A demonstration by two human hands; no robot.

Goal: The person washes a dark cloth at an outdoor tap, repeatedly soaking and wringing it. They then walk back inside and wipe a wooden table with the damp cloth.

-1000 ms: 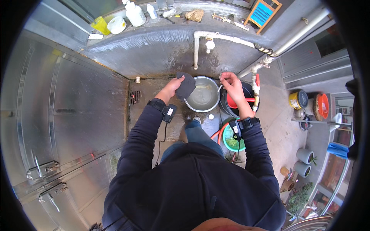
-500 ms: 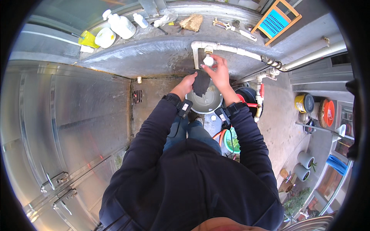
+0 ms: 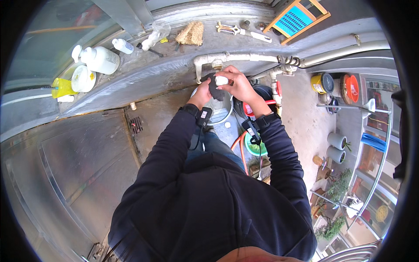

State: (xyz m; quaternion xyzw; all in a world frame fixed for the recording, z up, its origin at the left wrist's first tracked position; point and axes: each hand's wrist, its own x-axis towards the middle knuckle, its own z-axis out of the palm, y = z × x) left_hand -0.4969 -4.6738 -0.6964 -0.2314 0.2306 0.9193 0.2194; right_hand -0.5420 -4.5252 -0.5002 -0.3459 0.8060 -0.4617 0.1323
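My left hand is closed on a dark grey cloth, bunched above a pale round bucket. Against the cloth, my right hand pinches a small white rounded piece between thumb and fingers; its exact kind is unclear. Just beyond both hands is a tap fitting on a white pipe. Part of the cloth is hidden behind my fingers and the white piece.
On the ledge stand a white pump bottle, a smaller bottle and a brown fibrous pad. A blue washboard leans at the back right. Near my legs are a green basin and an orange hose.
My view has turned and shifted, moving the scene leftward. My right hand has brought the white piece from beside the tap to the cloth in my left hand.
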